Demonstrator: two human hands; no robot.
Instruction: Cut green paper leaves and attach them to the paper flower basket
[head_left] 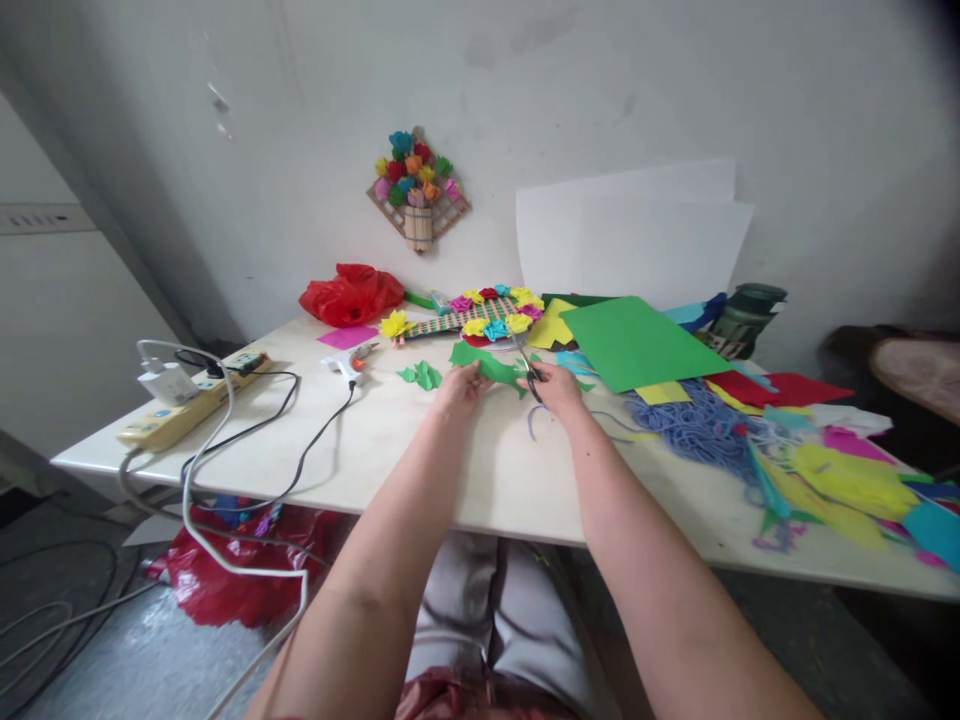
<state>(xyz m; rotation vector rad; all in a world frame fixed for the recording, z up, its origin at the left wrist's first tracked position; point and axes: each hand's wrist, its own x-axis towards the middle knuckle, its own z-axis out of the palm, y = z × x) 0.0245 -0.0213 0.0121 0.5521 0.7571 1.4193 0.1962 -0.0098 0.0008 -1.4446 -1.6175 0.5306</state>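
Note:
My left hand (pixel 461 385) pinches a piece of green paper (pixel 487 364) over the white table (pixel 420 470). My right hand (pixel 556 385) grips a pair of scissors (pixel 526 362) whose blades meet the right end of that green piece. Small green cut-out leaves (pixel 420 375) lie just left of my left hand. Beyond both hands rests a woven craft piece (pixel 480 315) edged with yellow, pink and blue paper flowers.
A glue gun (pixel 349 362) and power strip (pixel 191 400) with cables sit at the left. A large green sheet (pixel 637 342), blue yarn (pixel 697 425) and coloured paper scraps (pixel 847 470) fill the right. A red bag (pixel 351 293) and white sheets (pixel 630 240) stand by the wall.

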